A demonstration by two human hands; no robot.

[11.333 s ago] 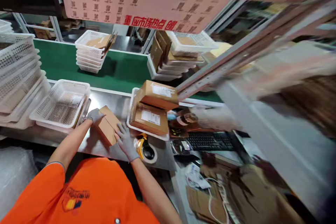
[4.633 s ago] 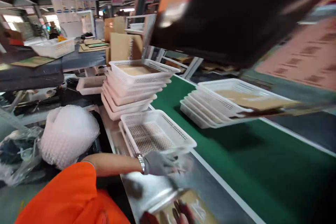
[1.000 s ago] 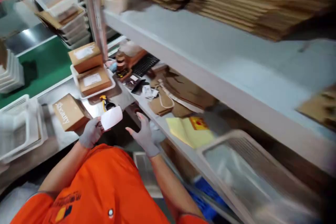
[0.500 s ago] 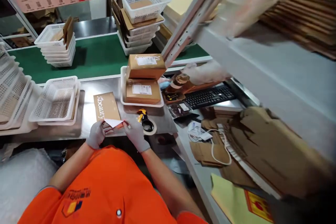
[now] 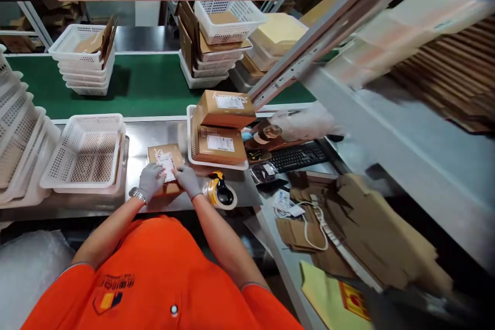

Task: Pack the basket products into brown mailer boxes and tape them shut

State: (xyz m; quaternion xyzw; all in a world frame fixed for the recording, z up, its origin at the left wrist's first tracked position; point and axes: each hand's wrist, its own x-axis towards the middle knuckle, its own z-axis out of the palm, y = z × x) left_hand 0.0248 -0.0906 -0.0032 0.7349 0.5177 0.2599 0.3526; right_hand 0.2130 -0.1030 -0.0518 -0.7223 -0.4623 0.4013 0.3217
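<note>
Gloved hands at a white label on a carton.
In the head view, the left hand [image 5: 151, 180] and right hand [image 5: 187, 179] touch the label [image 5: 166, 163] from either side, fingers close together; whether they pinch it, I cannot tell. The carton [image 5: 177, 154] sits on the metal bench [image 5: 137, 136], between a white basket [image 5: 82, 184] at left and a tape dispenser [image 5: 224, 192] at right.

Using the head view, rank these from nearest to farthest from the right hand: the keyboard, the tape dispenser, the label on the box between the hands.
Measured from the right hand:
1. Label: at its fingertips, on top of the box.
2. Tape dispenser: just to its right.
3. Keyboard: well off to the right, beyond the tape dispenser.
</note>
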